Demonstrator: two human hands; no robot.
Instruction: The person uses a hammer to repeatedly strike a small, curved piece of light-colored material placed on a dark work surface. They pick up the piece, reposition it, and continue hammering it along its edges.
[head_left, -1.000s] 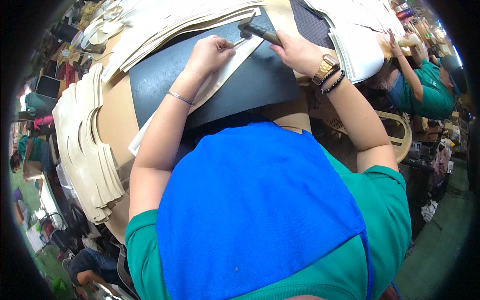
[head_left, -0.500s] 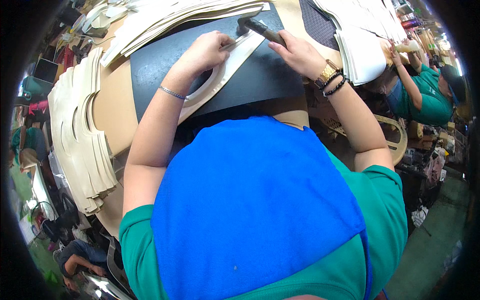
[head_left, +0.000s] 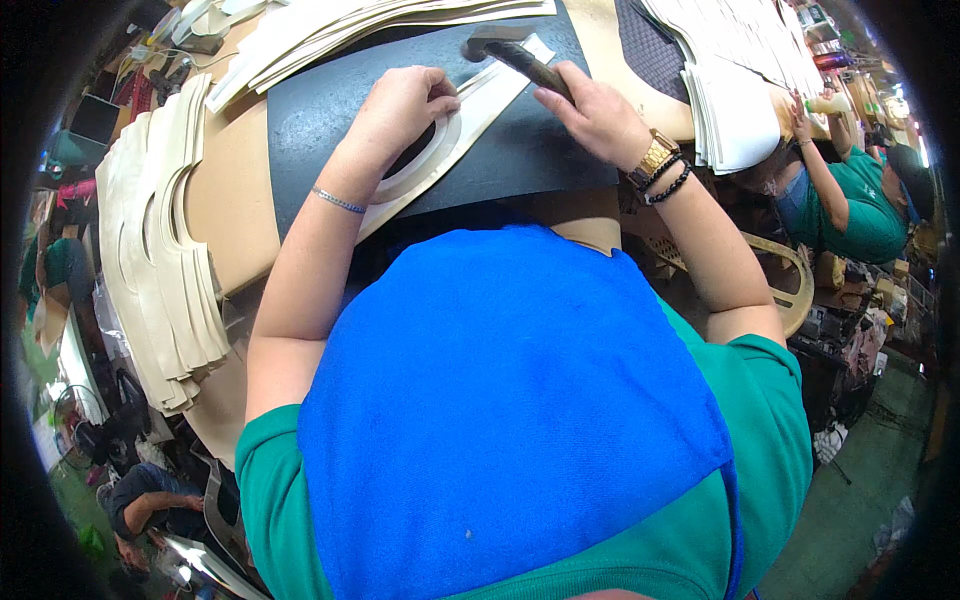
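A hammer (head_left: pixel 538 70) is in my right hand (head_left: pixel 603 118), its fingers wrapped round the dark handle. The hammer's head hangs over the far end of a long, curved cream piece (head_left: pixel 478 125) that looks like leather. This piece lies on a black mat (head_left: pixel 520 165) and has a curved inner edge. At that edge my left hand (head_left: pixel 408 108) has its fingers and thumb pinched together on the piece. Part of the piece is hidden behind my left hand and forearm.
Stacked cream cut pieces (head_left: pixel 150 240) lie at the left, with another stack (head_left: pixel 330 50) beyond the mat. White sheets (head_left: pixel 735 120) are piled at the right, near a textured dark sheet (head_left: pixel 650 50). A co-worker in green (head_left: pixel 850 210) is at the far right.
The hammer's head has shifted slightly left, and my right hand has barely moved. My left fingers stay at the inner edge, a little changed in pose. The whole view has shifted a little.
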